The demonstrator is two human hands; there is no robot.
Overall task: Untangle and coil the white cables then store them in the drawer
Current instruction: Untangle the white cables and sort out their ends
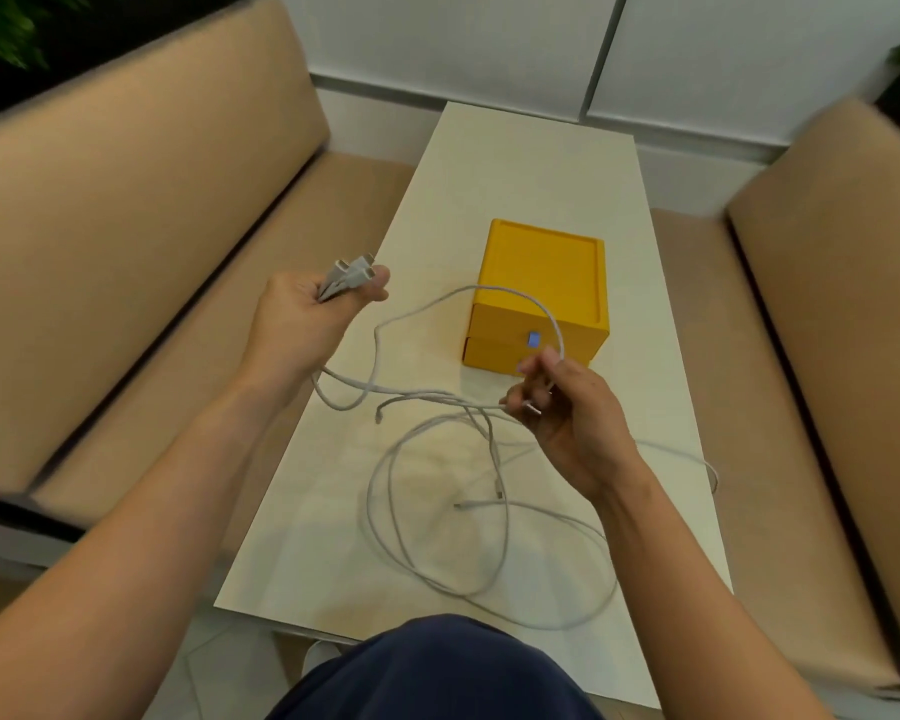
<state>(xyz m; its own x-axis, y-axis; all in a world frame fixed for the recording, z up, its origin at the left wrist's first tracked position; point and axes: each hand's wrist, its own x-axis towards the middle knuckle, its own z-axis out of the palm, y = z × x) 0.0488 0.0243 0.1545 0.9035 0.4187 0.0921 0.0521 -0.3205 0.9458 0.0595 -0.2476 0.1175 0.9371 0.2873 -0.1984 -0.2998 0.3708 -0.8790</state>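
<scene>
Your left hand (307,314) grips the plug ends of the thin white cables (422,393), your right hand (567,423) pinches one strand, and the tangle lies nearer the right.

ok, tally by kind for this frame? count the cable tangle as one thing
cable tangle: 1
drawer box: 1
table: 1
benches: 2
hands: 2 (left hand, right hand, both gripping the cable tangle)
total: 7

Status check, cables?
Left hand grips plug ends. Right hand pinches one strand. Cables tangled on table, none coiled. Drawer box beyond.
</scene>
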